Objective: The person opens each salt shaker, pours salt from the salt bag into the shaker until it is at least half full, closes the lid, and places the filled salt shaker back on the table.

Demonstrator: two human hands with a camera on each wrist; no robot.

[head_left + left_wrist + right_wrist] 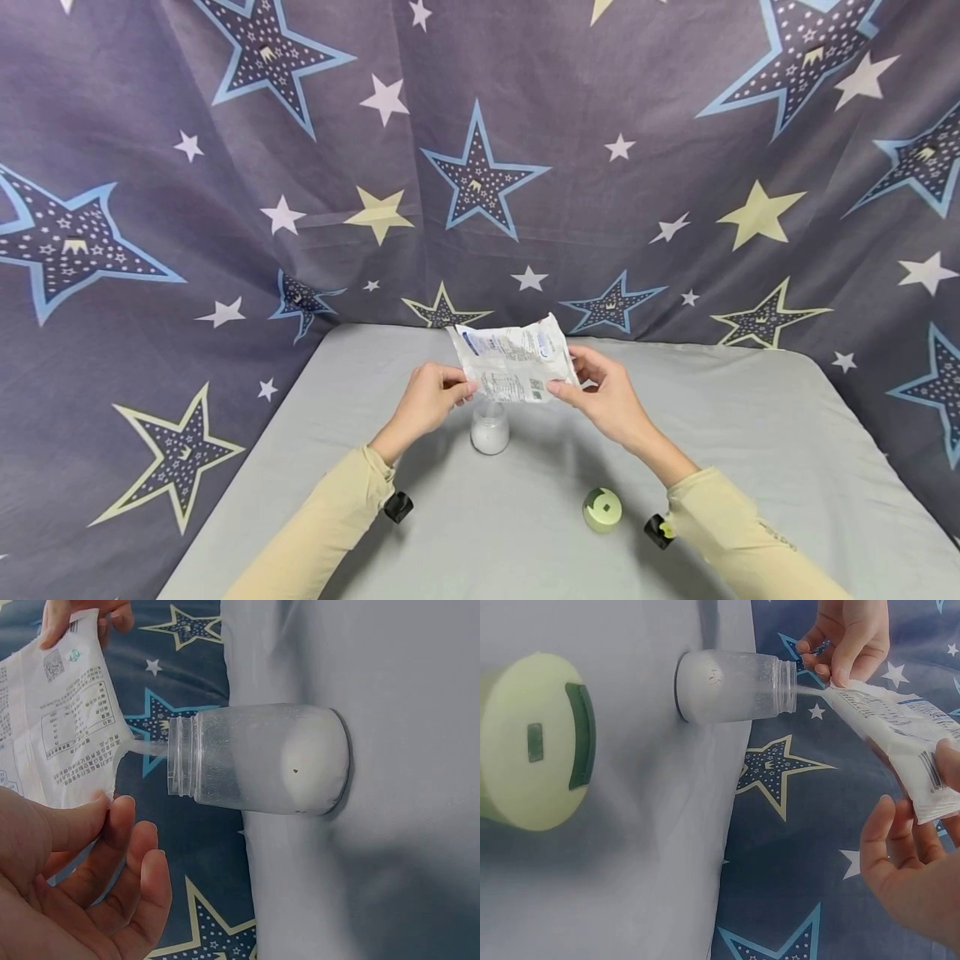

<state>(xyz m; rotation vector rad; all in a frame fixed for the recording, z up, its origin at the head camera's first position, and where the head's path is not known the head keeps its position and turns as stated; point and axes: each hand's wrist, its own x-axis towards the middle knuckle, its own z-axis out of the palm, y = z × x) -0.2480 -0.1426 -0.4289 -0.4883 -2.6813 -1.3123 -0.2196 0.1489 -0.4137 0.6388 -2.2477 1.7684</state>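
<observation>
A white printed packet (513,358) is held tilted above the bed-like grey surface. My left hand (429,402) pinches its lower left corner between thumb and fingers. At the right end, my right hand (609,398) grips the packet with the thumb in front and fingers behind. A thin white stream (148,748) runs from the packet's corner into a clear open-mouthed jar (491,433), which stands upright below. White fine-grained contents (315,761) fill the lower part of the jar. Neither hand touches the jar.
A light green lid (602,509) with darker green parts sits on the grey cloth (495,533), nearer me and right of the jar. Dark star-patterned fabric (480,275) hangs behind and at both sides.
</observation>
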